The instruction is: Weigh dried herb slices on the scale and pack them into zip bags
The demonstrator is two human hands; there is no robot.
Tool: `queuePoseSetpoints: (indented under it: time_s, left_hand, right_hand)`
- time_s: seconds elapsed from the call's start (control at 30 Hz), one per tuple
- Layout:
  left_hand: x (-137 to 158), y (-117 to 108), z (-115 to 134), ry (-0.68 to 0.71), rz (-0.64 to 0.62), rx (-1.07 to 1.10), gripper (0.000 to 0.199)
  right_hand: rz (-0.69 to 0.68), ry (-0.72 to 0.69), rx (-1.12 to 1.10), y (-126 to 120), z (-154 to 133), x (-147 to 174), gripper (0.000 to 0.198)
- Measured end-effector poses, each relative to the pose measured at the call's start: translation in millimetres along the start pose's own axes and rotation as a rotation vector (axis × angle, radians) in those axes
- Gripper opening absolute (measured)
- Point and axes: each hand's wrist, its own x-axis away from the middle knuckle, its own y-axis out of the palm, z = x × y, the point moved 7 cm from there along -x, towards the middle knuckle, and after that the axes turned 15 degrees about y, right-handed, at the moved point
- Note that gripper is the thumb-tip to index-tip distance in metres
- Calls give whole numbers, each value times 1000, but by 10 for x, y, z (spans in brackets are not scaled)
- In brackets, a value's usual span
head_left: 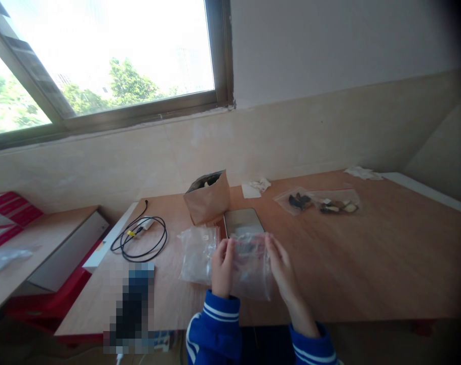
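Both my hands are on a clear plastic zip bag with a reddish top strip (251, 276), upper edge far from me, at the near edge of the brown wooden table (378, 263). Left hand (222, 263): thumb and fingers pinched on its upper left corner. Right hand (281, 261): gripping the upper right corner. Bag looks flat; can't tell if its mouth is parted.

Just left of my left hand: more clear plastic bags (196, 258), lying flat. Can't tell if the hand touches them. Just beyond the held bag: flat, silvery rounded-corner rectangle (243, 219), near end hidden by the bag. Far left of that, an upright brown paper pouch (207, 204), top open, contents mostly in shadow.

Far right: two clear bags lying near each other, one with dark pieces (299, 201), one with mixed dark and pale pieces (339, 206). Left side: coiled black cable (165, 235) by a white block (145, 222); nearer, a pixelated dark oblong (133, 304), unidentifiable.
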Motion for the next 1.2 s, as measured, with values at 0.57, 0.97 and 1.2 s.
queuePoseSetpoints:
  time_s: [0.57,0.97,1.2]
  left_hand:
    - [-61,-577,148,-4,139,-34,47]
    - [82,-548,-19,-3,-72,-53,34]
    - [111,-1083,144,-58,223,-100,58]
  right_hand:
    - [-212,79,95,323,115,136,37]
    - [-225,77,120,302,147,141,42]
    - [-149,86,88,122,157,57,48]
